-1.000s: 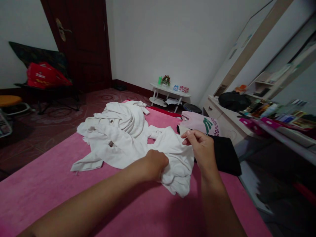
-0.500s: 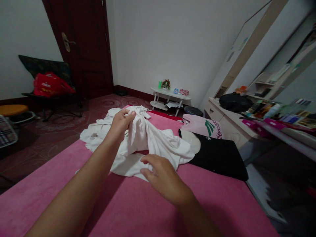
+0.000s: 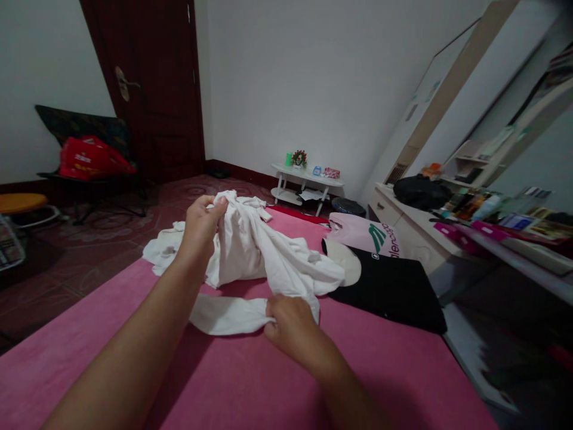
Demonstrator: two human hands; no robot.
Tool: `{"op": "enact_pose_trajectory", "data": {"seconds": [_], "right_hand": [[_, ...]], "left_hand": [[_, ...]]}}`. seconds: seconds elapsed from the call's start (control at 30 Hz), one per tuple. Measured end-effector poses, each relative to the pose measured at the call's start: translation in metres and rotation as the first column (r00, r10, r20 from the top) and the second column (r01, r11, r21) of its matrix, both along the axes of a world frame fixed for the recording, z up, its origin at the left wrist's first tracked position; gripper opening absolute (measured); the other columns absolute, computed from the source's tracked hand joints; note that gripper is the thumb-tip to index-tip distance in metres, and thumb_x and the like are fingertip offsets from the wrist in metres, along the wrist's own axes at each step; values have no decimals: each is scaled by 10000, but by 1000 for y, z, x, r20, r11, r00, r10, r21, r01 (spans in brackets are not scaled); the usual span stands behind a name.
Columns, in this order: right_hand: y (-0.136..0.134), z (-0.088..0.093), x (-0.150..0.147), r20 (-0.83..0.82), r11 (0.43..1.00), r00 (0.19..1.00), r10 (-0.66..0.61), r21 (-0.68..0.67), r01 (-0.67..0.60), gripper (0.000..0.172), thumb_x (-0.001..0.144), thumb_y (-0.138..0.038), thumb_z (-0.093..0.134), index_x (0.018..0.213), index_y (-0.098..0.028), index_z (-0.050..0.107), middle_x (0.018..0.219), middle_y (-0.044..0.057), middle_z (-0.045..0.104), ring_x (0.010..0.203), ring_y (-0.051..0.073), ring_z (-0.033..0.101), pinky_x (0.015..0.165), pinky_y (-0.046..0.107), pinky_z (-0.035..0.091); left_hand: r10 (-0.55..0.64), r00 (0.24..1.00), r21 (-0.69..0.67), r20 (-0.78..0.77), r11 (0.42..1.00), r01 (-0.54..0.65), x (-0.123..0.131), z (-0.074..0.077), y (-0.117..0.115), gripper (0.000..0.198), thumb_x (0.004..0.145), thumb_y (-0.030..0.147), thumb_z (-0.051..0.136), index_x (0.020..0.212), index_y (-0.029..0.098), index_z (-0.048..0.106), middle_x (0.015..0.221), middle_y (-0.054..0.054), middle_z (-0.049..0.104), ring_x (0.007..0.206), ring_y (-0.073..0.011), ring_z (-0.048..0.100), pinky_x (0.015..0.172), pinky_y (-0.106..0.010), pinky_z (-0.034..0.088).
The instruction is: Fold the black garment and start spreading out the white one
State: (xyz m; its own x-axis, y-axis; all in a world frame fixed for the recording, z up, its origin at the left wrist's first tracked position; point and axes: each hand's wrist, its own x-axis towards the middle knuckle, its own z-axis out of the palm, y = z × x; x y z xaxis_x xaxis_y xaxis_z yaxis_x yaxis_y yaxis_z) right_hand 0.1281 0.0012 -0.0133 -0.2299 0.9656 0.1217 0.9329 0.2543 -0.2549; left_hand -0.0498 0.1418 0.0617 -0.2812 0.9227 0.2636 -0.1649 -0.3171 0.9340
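A crumpled white garment (image 3: 250,251) lies on a pink bed cover (image 3: 268,382). My left hand (image 3: 200,224) grips the garment's upper part and holds it raised above the bed. My right hand (image 3: 289,319) is closed on the garment's near lower edge, close to the bed surface. A loose white sleeve or strip (image 3: 224,315) trails left from my right hand.
A black garment (image 3: 394,289) and a pink printed top (image 3: 367,233) lie at the bed's right side. A cluttered dresser (image 3: 483,215) stands to the right. A small white table (image 3: 307,179) is by the far wall, a dark door (image 3: 152,89) at left.
My left hand has left the garment's near edge, taken its upper part and lifted it. My right hand came down from the right and closed on the near edge.
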Motion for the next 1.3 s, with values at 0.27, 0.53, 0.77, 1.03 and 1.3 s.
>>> {"op": "enact_pose_trajectory", "data": {"seconds": [0.27, 0.53, 0.77, 1.03, 1.3], "right_hand": [[6, 72, 128, -936, 659, 325, -133, 161, 734, 159, 703, -255, 501, 833, -244, 591, 741, 49, 674, 630, 212, 665, 546, 335, 529], [-1, 62, 179, -822, 480, 549, -151, 425, 768, 375, 731, -224, 490, 1073, -283, 634, 1185, 108, 614, 1089, 306, 587, 786, 452, 488], [16, 31, 139, -157, 853, 894, -421, 266, 448, 294, 724, -189, 584, 996, -213, 691, 1021, 83, 652, 705, 188, 604, 660, 334, 457], [30, 7, 103, -254, 977, 965, -58, 184, 108, 477, 703, -90, 565, 1156, -222, 628, 1147, 65, 596, 1046, 214, 556, 925, 349, 431], [42, -27, 96, -108, 962, 990, -89, 249, 114, 277, 817, -143, 563, 1062, -227, 663, 1054, 70, 640, 999, 235, 512, 882, 366, 398]], "left_hand": [[24, 997, -15, 71, 1000, -23, -17, 1, 8, 315, 577, 398, 695, 735, 171, 544, 596, 43, 541, 517, -104, 489, 510, -211, 377], [-380, 925, -205, 15, 904, 374, -12, -10, 7, 394, 482, 372, 792, 729, 165, 564, 556, 38, 558, 436, -98, 470, 425, -195, 336], [-370, 925, -232, -85, 910, 343, -7, -5, 0, 370, 503, 374, 786, 721, 160, 577, 551, 28, 560, 429, -103, 476, 401, -187, 320], [-359, 929, -230, -91, 915, 331, -5, -3, -1, 324, 530, 347, 770, 723, 164, 585, 543, 28, 555, 424, -107, 477, 404, -196, 319], [-405, 907, -211, -116, 902, 376, -4, -3, -4, 365, 534, 382, 777, 766, 163, 599, 587, 20, 576, 456, -105, 491, 413, -180, 307]]}}
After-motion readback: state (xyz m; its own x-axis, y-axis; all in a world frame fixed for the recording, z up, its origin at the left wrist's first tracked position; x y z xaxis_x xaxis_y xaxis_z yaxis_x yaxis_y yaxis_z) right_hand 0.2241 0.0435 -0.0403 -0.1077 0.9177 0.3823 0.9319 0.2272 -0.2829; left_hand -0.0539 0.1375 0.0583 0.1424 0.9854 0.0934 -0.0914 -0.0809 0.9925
